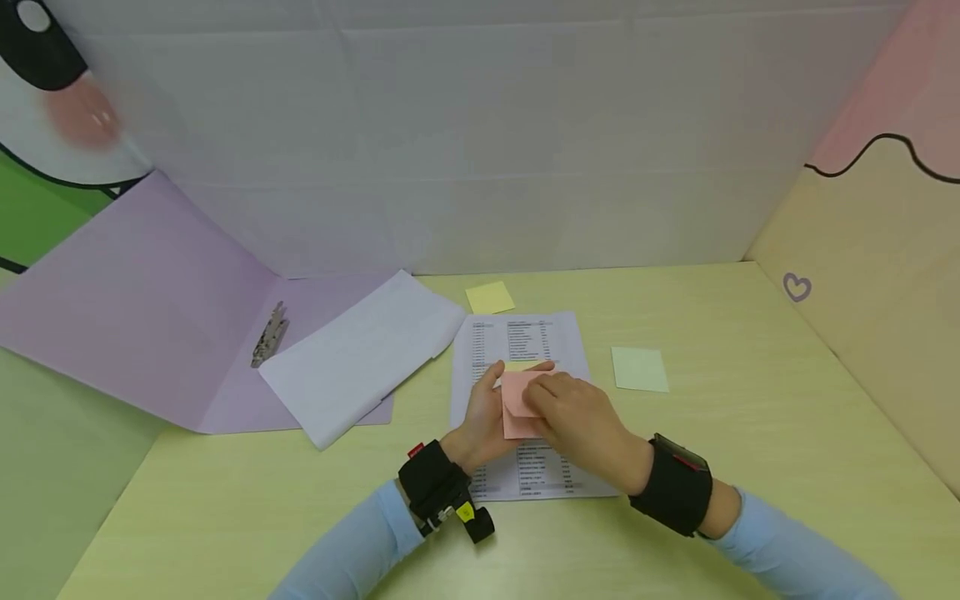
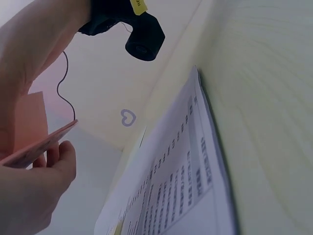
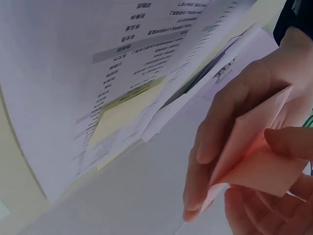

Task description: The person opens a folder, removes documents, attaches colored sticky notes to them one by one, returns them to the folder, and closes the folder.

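A pad of pink sticky notes (image 1: pixel 517 430) is held in the left hand (image 1: pixel 482 423), above a printed sheet (image 1: pixel 480 342). The right hand (image 1: pixel 585 417) pinches a pink sheet (image 3: pixel 269 169) of it, which bends up from the pad while one edge stays joined. Seen from the left wrist, the lifted sheet (image 2: pixel 30 120) stands at an angle to the pad. On the printed sheet lies a yellow sticky note (image 3: pixel 127 112), partly hidden by the hands in the head view.
An open purple folder (image 1: pixel 150 300) with a metal clip (image 1: pixel 270 335) stands at the left, white papers (image 1: pixel 367 358) lying across it. A second yellow note (image 1: pixel 490 297) lies behind the printed sheet, a pale green note (image 1: pixel 640 369) to its right. Walls enclose the table.
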Tool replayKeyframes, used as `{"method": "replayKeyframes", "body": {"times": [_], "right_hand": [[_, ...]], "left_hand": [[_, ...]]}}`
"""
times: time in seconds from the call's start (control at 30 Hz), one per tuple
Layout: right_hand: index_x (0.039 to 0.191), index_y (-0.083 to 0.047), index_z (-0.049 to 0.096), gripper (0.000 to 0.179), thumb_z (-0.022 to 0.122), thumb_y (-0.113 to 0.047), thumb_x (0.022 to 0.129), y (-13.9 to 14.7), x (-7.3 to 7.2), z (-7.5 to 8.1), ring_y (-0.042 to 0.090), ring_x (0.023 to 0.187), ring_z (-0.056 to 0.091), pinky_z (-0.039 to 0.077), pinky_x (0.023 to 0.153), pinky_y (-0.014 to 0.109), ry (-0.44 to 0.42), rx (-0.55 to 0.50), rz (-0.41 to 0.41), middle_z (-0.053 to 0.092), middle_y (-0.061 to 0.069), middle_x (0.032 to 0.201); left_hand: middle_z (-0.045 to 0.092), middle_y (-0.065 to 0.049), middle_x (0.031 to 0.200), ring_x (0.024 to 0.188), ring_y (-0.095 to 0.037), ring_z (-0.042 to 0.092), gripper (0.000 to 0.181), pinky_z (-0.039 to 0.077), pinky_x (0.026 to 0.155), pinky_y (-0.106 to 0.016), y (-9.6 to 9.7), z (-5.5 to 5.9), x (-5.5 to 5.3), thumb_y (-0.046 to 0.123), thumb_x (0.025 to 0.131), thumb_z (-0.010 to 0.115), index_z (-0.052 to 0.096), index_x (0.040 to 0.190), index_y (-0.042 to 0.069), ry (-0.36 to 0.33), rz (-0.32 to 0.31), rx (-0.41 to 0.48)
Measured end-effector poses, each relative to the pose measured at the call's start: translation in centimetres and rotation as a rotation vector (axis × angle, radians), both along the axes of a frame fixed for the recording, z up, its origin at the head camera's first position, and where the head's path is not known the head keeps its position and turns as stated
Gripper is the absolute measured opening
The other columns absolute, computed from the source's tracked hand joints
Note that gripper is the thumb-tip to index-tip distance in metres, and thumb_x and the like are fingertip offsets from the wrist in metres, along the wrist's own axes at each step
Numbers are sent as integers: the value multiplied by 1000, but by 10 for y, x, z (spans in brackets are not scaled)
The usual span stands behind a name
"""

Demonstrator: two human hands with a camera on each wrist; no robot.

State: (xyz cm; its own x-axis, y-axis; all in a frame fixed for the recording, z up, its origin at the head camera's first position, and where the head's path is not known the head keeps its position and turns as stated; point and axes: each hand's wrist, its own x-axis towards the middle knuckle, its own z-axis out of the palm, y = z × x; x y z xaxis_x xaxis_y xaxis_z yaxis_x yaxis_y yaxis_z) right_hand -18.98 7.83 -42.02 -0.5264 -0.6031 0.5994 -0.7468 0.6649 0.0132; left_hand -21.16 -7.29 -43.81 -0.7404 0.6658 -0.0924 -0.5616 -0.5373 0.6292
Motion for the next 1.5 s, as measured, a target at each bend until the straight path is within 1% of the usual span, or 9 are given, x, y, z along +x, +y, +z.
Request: {"method": "replayKeyframes", "body": {"times": [0.17, 0.33, 0.47, 0.7, 0.9, 1.07, 1.2, 1.33, 1.5], "right_hand": [[96, -9, 64, 25, 75, -13, 74, -9, 2, -2, 22, 86, 60, 53, 63, 30, 51, 47, -61, 61, 6, 96], [91, -7, 68, 18, 74, -9, 74, -10, 3, -4, 27, 91, 60, 54, 59, 34, 38, -27, -105, 61, 11, 103], [91, -8, 69, 14, 72, -9, 77, -10, 3, -4, 26, 96, 62, 55, 68, 37, -38, -121, -120, 63, 10, 108], [101, -5, 67, 16, 63, -11, 86, -10, 1, 0, 24, 88, 66, 54, 67, 37, -260, -290, -136, 66, 11, 110], [111, -1, 63, 25, 60, -11, 88, -8, -1, 0, 26, 86, 66, 52, 69, 39, -339, -338, -140, 68, 14, 104], [116, 2, 60, 31, 61, -11, 87, -8, -4, 0, 25, 80, 67, 52, 64, 37, -309, -346, -127, 69, 15, 99], [118, 1, 59, 33, 61, -10, 87, -7, -4, 1, 26, 87, 66, 52, 66, 35, -335, -371, -118, 67, 15, 106], [119, 0, 58, 32, 59, -10, 88, -6, -3, 2, 30, 96, 64, 52, 71, 37, -379, -387, -115, 66, 15, 109], [114, -2, 60, 27, 59, -12, 89, -6, -2, 3, 30, 97, 63, 52, 76, 39, -376, -369, -136, 66, 14, 110]], "left_hand": [[21, -12, 151, 124, -16, 41, 67, 37, 100, -31, 8, -1, 0, 56, 95, 14, 22, 144, 12, 27, 43, -9], [31, -9, 148, 123, -16, 43, 70, 35, 101, -34, 13, -1, 2, 62, 92, 18, 27, 144, 17, 28, 93, -44], [38, -7, 143, 123, -16, 44, 71, 36, 99, -33, 15, -3, 3, 66, 90, 17, 28, 144, 21, 29, 114, -51], [28, -8, 149, 131, -16, 37, 73, 34, 103, -30, 15, -7, 1, 67, 88, 16, 28, 144, 22, 33, 119, -14], [30, -8, 148, 128, -16, 40, 74, 38, 99, -29, 13, -8, 1, 67, 88, 15, 25, 145, 21, 37, 102, 16], [26, -9, 150, 130, -15, 37, 55, 36, 101, -28, 8, -9, 2, 42, 98, 17, 22, 146, 14, 87, 64, 71], [18, -11, 152, 134, -14, 31, 60, 30, 106, -26, 5, -10, 2, 14, 87, 15, 15, 146, 6, 126, 37, 110], [18, -10, 153, 131, -11, 35, 61, 33, 103, -23, 6, -8, 3, 8, 86, 16, 10, 147, 6, 126, 48, 61], [24, -11, 150, 124, -11, 44, 52, 38, 98, -24, 10, -5, 2, 9, 94, 21, 20, 145, 5, 142, 95, -65]]}}
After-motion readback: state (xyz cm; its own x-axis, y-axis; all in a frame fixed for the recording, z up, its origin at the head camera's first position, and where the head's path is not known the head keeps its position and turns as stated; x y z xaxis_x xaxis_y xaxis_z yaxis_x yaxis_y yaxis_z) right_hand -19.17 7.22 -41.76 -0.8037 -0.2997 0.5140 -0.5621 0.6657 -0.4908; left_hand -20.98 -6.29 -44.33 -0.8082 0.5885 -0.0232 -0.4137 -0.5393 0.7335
